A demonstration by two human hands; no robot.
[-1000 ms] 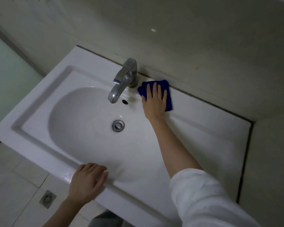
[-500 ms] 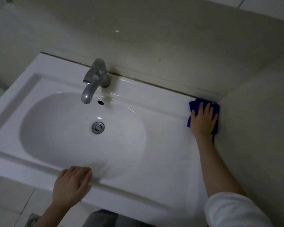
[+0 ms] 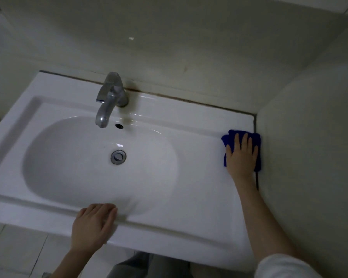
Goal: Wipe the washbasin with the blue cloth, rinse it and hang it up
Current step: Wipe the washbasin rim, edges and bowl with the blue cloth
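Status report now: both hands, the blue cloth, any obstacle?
Right hand flat on blue cloth, pressing it on washbasin deck beside side wall. Left hand open, resting on front rim. Nothing in the way.

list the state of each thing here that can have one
tap: off, no water running from the spout
washbasin: no standing water in the bowl
drain plug: up or down, cannot tell
right hand: fingers straight, pressing the blue cloth
blue cloth: folded, flat on the washbasin's right ledge, under the right hand
left hand: fingers relaxed, resting on the front rim
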